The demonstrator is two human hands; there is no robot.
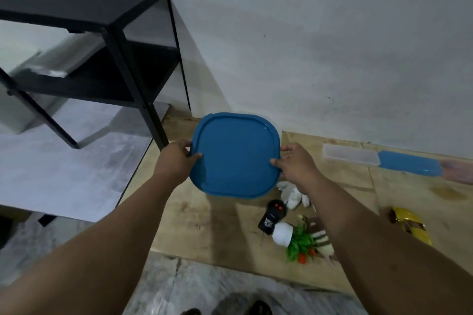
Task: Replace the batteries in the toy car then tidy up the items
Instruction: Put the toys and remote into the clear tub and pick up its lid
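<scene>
Both forearms reach in from the near edge, and between them, above the far left part of the wooden table [222, 227], sits a container closed by a blue lid [234, 156]. The left hand [176, 161] grips the lid's left edge, thumb on top and fingers curled under the rim; the right hand [294, 163] grips the right edge the same way.

No toy car shows anywhere — it may be inside the container, but that cannot be seen. A black remote control [271, 217] with red buttons lies just near of the container, touching a tipped white pot of artificial plant [294, 236]. A white cloth [291, 193] lies beside the right wrist. Far right along the wall lie a clear case [350, 155] and a blue case [409, 163]; a yellow packet [410, 225] sits at the right. A black shelf unit [84, 33] stands to the left.

Judging by its look, the lid is stiff, smooth plastic — light, a little slippery, and liable to flex. A two-sided hold at the rim seems right; if the lid is only resting on, the base below should be supported too.
</scene>
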